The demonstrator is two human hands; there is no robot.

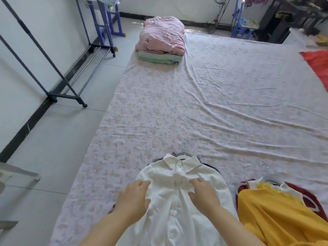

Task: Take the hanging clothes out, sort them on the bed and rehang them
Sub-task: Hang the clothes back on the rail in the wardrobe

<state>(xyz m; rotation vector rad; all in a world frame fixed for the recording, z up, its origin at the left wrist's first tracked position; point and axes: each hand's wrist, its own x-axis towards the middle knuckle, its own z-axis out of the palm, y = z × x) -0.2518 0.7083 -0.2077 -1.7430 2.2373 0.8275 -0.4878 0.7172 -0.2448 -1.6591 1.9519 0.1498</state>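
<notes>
Pale floral sheeting covers the bed (204, 103), the biggest thing we see, running away from us toward the far wall. Grey floor tiles (58, 148) lie along its left edge, and on them stands a dark metal clothes rack (53, 71) on castors, well apart from our hands. At the far left corner of the bed sits a stack of folded bedding (162, 40), pink on top of pale green. An orange-red cloth (317, 63) lies at the bed's right edge.

Closer to us, the white shirt (177, 201) lies flat on the near end of the bed, its long axis in line with the bed's length: collar pointing away from us, hem toward us and out of view, button placket up. Dark clothes peek out beneath its shoulders. Just to its right lies a yellow garment (271, 215) over a red one, its neck also pointing away.

Our left hand (132, 201) rests palm down on the shirt's left chest, fingers loosely spread and slightly curled, gripping nothing that we can make out. Our right hand (202, 192) presses likewise on the right chest, fingers open, thumb toward the placket.

Smallest is the wire hanger hook (184, 145) poking out beyond the collar, pointing away from us
</notes>
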